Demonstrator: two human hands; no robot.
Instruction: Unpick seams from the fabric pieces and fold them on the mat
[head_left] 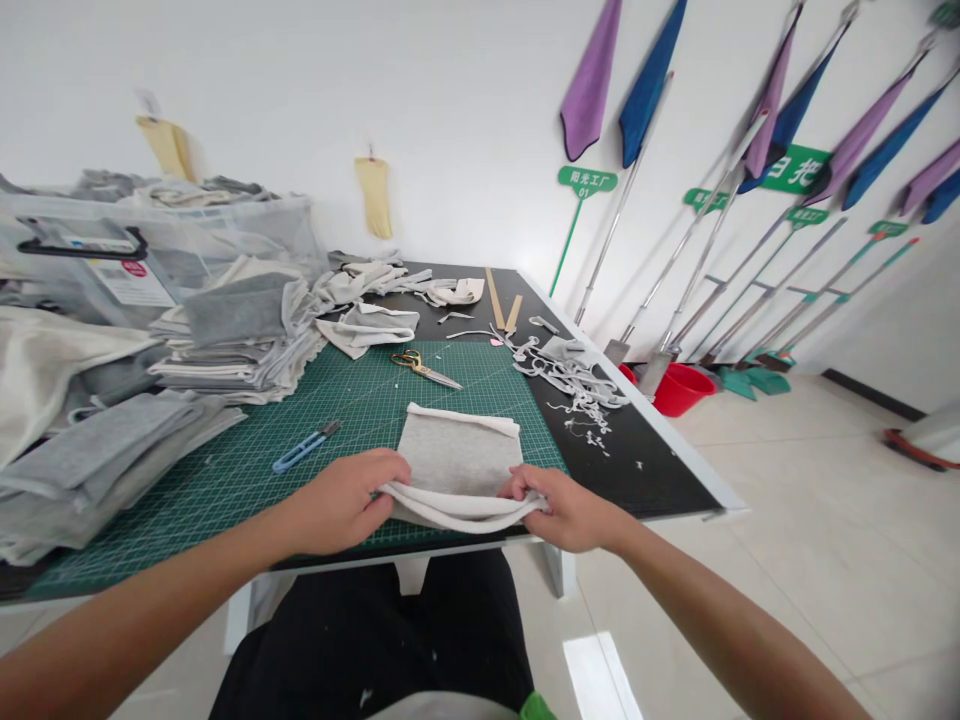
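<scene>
We pinch near edge of grey fabric piece (457, 455) – left hand (341, 500), right hand (562, 508) at opposite corners, keeping it flat on cutting mat (225, 470); scissors (424, 368) lie beyond

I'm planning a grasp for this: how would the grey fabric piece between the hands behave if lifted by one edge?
Probably floppy: the grey fabric piece sags in a curve at its near edge between the left hand and right hand. Likely light, since it is thin and lies flat on the green cutting mat. Its far edge curls, so it may roll up.
</scene>
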